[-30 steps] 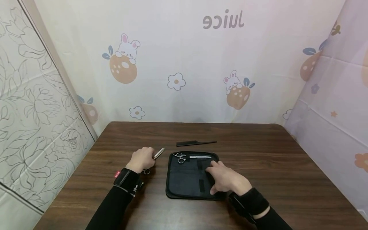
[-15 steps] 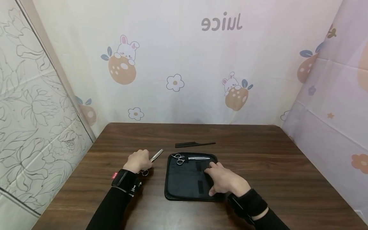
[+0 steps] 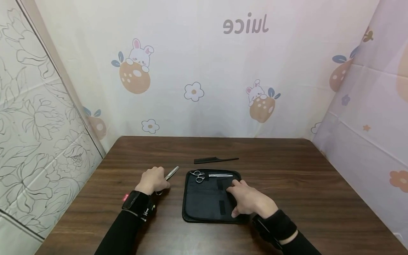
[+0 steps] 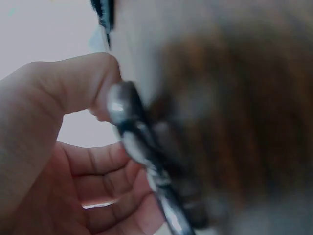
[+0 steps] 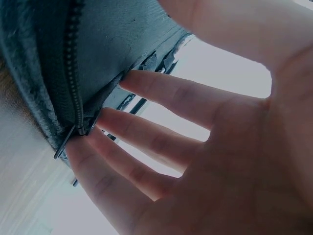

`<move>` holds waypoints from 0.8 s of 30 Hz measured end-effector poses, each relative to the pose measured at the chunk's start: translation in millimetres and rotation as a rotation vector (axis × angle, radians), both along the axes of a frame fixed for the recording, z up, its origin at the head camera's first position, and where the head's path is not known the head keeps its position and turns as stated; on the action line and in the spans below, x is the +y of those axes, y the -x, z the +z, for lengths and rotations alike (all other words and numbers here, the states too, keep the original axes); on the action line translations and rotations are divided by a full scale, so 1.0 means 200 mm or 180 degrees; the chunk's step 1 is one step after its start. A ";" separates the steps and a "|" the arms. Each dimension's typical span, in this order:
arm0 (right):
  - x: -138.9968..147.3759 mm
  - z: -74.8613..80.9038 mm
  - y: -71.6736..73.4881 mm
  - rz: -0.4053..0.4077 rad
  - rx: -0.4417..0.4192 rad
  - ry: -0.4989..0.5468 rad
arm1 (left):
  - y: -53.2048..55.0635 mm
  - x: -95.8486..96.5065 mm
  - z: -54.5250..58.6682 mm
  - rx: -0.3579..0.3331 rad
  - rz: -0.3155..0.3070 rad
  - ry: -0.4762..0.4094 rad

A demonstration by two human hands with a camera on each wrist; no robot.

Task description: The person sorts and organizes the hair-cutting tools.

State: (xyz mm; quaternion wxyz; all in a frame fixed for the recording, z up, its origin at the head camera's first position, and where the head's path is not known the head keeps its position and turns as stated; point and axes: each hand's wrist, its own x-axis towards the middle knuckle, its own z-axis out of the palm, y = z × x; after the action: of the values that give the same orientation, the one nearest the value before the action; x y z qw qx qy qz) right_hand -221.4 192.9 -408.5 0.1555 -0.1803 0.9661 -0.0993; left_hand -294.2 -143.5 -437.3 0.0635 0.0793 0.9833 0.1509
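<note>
My left hand [image 3: 152,180] pinches a pair of silver scissors [image 3: 172,172] just above the table, left of the black case. Its blades point away to the upper right, and the hand covers most of the handles. The left wrist view shows the metal handle [image 4: 137,147] between thumb and fingers, partly blurred. On the right side of the black zip case [image 3: 204,202] rests my right hand [image 3: 253,201]. Up close, its fairly straight fingertips [image 5: 134,81] touch the case by the zip [image 5: 73,63]. A second pair of scissors [image 3: 220,175] lies strapped along the case's far side.
A black tail comb [image 3: 207,160] lies on the wooden table [image 3: 287,159] beyond the case. Inside the case, a dark strap [image 3: 222,207] sits near the right hand. A printed curtain [image 3: 191,53] hangs behind the table, with other panels at both sides.
My left hand has drawn slightly left and toward me with the scissors, farther from the case. The right hand stays on the case. The view has shifted a little.
</note>
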 end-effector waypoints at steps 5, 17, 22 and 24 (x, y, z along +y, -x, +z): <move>0.00 0.00 0.00 -0.0003 -0.0007 0.0006 | 0.00 0.02 0.00 0.0039 -0.0037 -0.0103; 0.00 0.00 0.00 -0.0009 -0.0035 -0.0002 | 0.01 0.07 -0.01 0.0042 0.0004 -0.0317; 0.00 0.00 0.00 -0.0009 -0.0027 0.0003 | 0.02 0.09 -0.01 0.0191 -0.0003 -0.0553; 0.00 0.00 0.00 -0.0009 -0.0026 0.0000 | 0.02 0.10 -0.02 0.0247 -0.0005 -0.0650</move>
State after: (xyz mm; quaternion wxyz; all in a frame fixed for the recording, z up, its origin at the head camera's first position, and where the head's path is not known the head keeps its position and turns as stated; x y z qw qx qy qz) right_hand -221.3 192.9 -407.7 0.1593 -0.1786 0.9658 -0.1003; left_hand -298.9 -122.9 -440.6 0.0171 0.0919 0.9645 0.2470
